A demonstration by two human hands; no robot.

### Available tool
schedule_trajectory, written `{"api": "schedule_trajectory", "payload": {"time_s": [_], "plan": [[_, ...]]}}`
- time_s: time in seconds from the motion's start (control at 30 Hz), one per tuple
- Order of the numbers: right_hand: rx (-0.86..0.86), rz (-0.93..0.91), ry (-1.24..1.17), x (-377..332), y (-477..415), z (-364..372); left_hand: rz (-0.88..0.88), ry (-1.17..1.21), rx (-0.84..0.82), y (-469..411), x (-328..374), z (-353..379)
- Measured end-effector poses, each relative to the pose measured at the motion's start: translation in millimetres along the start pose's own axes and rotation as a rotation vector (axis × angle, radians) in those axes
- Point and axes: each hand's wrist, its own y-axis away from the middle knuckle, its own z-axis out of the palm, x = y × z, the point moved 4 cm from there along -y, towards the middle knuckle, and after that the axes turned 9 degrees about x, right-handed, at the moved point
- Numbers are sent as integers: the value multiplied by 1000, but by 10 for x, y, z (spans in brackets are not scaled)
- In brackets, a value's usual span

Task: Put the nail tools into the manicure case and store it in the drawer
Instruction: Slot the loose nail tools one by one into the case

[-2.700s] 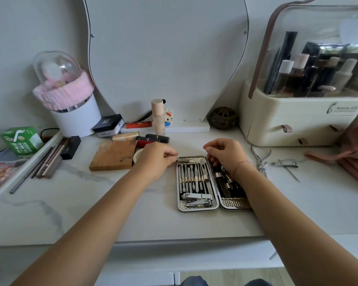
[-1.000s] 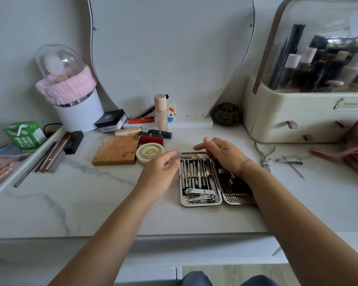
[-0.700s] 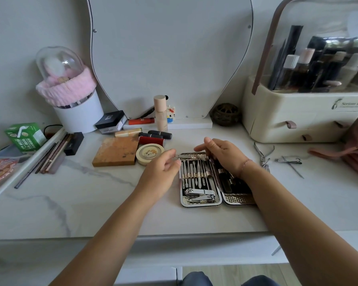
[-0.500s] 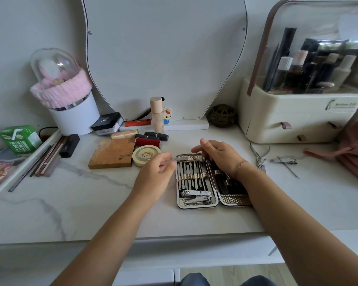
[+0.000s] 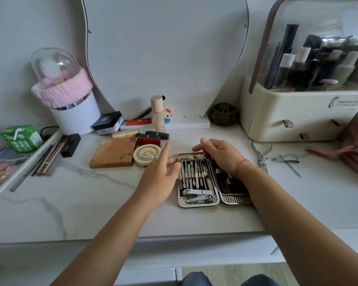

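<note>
Bordering manicure case (image 5: pixel 198 204) on its left edge, left hand (image 5: pixel 160 178) spreads wide.

Home vanity / dressing corner. White marble-look bench (image 5: pixel 91 203) against a plain grey wall, with a big curved-edged pale panel (image 5: pixel 163 48) on a white base at the back. Cream plastic cosmetics organiser (image 5: pixel 287 112) with a clear lid and small drawers, full of dark and pale bottles (image 5: pixel 298 67). White round holder with clear dome and pink fluffy band (image 5: pixel 74 118). Loose makeup on the bench: red lipstick tube (image 5: pixel 148 141), black lipstick tube (image 5: pixel 157 134), round cream compact (image 5: pixel 146 154), peach-capped foundation bottle (image 5: pixel 158 112), thin brown cosmetic pencils (image 5: pixel 48 157). Silver manicure case (image 5: pixel 198 205) lies open with metal nail tools in it. Small toy-brick figure (image 5: pixel 167 114) and green drink carton (image 5: pixel 21 139) point to a lived-in home.
</note>
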Motion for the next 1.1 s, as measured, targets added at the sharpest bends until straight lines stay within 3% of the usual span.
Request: {"api": "schedule_trajectory", "payload": {"time_s": [0.2, 0.4, 0.73, 1.0, 1.1], "plan": [[0, -4, -6, -8, 9, -2, 201, -235, 13, 18, 117, -7], [-1, -13, 1, 2, 9, 0, 278, -334, -55, -25, 89, 69], [-9, -20, -38, 51, -23, 13, 121, -82, -76, -59, -37, 87], [-66, -2, -80, -73, -23, -90, 131, -132, -83, -45, -5, 66], [31, -71, -94, -180, 13, -576, 155, -146, -81, -61, -21, 69]]}}
